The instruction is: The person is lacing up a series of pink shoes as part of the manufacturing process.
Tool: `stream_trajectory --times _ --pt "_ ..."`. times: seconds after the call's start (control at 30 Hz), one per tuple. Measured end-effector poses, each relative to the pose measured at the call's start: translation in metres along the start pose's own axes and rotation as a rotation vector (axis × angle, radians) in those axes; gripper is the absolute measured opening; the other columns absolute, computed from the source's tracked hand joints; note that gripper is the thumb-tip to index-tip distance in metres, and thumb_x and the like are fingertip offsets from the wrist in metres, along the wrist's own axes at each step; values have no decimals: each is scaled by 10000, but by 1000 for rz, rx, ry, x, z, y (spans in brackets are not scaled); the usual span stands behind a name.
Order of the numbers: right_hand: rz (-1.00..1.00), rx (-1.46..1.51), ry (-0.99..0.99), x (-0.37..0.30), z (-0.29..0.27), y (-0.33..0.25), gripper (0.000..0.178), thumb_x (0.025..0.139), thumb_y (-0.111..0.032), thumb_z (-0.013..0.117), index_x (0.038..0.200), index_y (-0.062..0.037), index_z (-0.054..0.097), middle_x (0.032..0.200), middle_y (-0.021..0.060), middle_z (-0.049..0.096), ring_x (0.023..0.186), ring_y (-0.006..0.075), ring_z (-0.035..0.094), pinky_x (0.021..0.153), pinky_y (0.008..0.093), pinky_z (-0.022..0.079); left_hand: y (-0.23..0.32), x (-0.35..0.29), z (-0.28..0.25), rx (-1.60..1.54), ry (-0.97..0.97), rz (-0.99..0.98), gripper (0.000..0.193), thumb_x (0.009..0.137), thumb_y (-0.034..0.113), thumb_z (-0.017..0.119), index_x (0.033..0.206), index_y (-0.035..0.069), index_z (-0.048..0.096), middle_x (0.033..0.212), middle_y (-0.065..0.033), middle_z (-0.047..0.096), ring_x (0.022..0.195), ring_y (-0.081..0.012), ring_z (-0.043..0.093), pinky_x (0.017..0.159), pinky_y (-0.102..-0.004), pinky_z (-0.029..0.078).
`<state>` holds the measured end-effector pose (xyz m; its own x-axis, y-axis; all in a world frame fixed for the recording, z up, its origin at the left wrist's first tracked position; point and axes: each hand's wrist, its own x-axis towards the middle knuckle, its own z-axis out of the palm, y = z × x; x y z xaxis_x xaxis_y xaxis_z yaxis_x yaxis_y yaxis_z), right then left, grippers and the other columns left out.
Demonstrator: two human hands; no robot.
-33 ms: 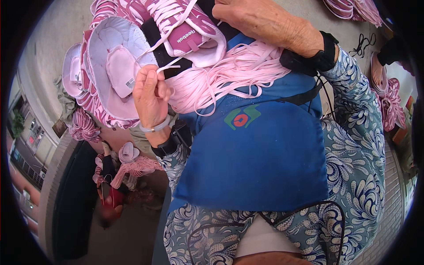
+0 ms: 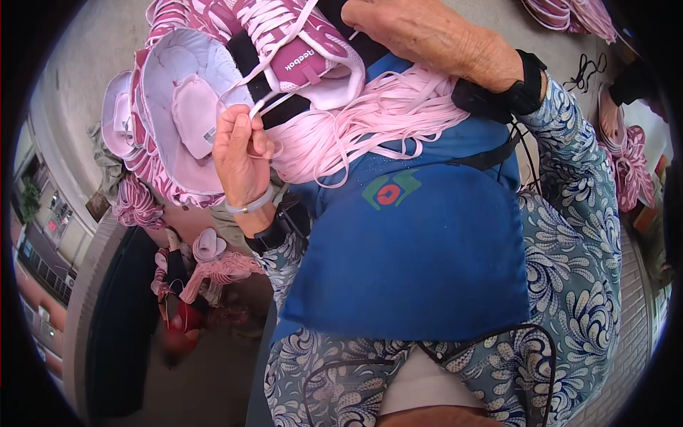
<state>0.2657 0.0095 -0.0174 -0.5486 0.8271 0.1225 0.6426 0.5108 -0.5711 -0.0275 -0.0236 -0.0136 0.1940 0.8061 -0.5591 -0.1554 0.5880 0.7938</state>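
Observation:
A pink and white sneaker [image 2: 313, 57] rests on a black surface on my lap, its heel toward me, with pale laces crossing its front. My left hand [image 2: 243, 146] pinches a pale pink shoelace [image 2: 257, 109] beside the sneaker's heel, thumb against the fingers. At the other side of the sneaker my right hand [image 2: 420, 35] is closed, and a short bit of white lace shows under its fingertips; the top edge cuts part of this hand off. Between my wrists lies a thick bundle of pink laces [image 2: 370, 117] on my blue apron [image 2: 413, 263].
Left of the sneaker sits a pile of pink shoe uppers [image 2: 160, 135], one showing its pale lining. Farther left, a person in red [image 2: 186, 320] works among more pink pieces. More uppers [image 2: 629, 171] lie at the right beside a bare foot [image 2: 608, 121].
The lace tip that stuck out to the right of my left fingertips now stands up close against them. My right hand has hardly moved.

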Motion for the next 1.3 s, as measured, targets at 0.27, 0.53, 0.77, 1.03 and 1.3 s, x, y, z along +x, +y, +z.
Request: stream_trajectory --times 0.27,0.53,0.77,1.03,1.3 --pt "-92 54 -33 -2 -6 -5 95 750 -50 524 761 43 510 854 169 455 743 317 535 627 381 448 0 -6 -1 11 -50 -96 270 947 157 487 1132 -35 529 737 23 445 531 -30 331 450 -180 272" --pt "-49 86 -47 1 -6 -9 96 770 -59 528 752 29 495 818 163 452 732 315 508 660 370 434 -2 -2 9 215 199 46 261 925 201 543 1048 -21 601 588 83 380 448 4 233 387 -180 156" --pt "-69 325 124 14 12 -6 83 829 -81 538 859 -8 562 794 169 526 782 320 537 692 381 437 -10 8 19 335 289 241 237 877 143 615 1031 -35 647 798 -19 631 702 -42 537 616 -154 419" --pt "13 410 116 16 17 -6 139 817 -89 576 895 25 593 820 172 592 790 322 588 699 368 469 -6 17 27 483 337 301 243 863 187 638 1024 7 663 593 89 452 447 11 299 393 -167 171" --pt "77 365 -105 21 -6 -14 146 825 -84 572 893 45 595 789 170 594 741 286 595 664 328 468 -4 21 31 677 315 400 205 864 189 631 956 11 680 680 46 557 501 -2 391 443 -150 256"
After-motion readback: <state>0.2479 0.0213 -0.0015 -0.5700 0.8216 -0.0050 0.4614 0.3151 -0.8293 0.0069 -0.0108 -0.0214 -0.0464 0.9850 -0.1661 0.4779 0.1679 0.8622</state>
